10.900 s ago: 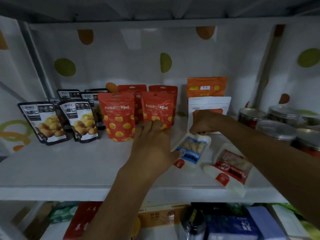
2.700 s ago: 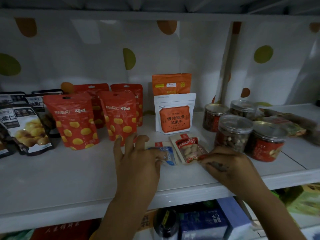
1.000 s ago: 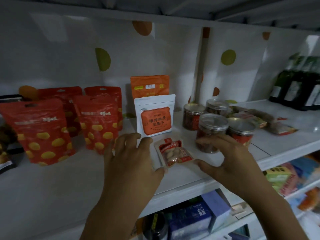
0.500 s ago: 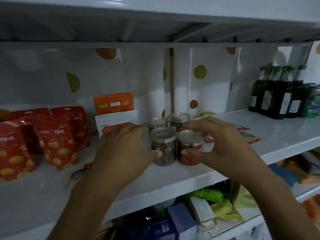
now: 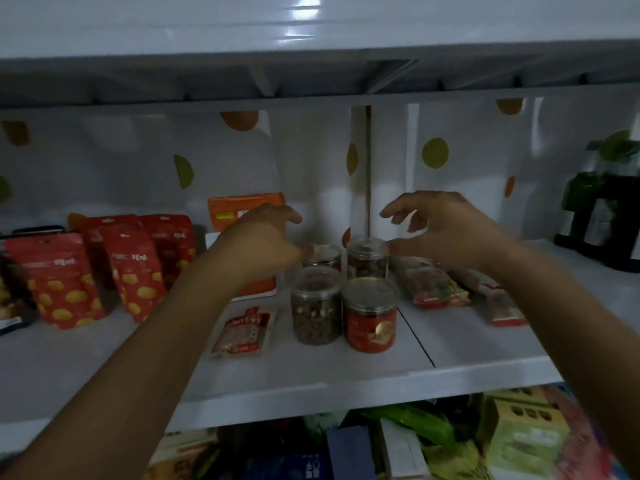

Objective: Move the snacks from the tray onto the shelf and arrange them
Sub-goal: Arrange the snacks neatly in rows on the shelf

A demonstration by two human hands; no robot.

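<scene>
Several clear round jars stand in a tight group on the white shelf (image 5: 311, 375): a nut jar (image 5: 314, 306) and a red-labelled jar (image 5: 370, 315) in front, two more jars (image 5: 367, 259) behind. My left hand (image 5: 266, 244) and my right hand (image 5: 440, 230) hover above the back jars, fingers loosely curved, holding nothing. A small red peanut packet (image 5: 242, 332) lies flat to the left of the jars. The orange and white pouches (image 5: 239, 211) are partly hidden behind my left hand.
Red pouches with yellow dots (image 5: 135, 271) stand at the left. Flat snack packets (image 5: 433, 289) lie to the right of the jars. Dark green bottles (image 5: 602, 220) stand at the far right. A lower shelf holds boxes and bags (image 5: 519, 434). Another shelf board runs close overhead.
Both hands have lifted from beside the front jars to above the back jars. The view has shifted, so the shelf sits lower in frame.
</scene>
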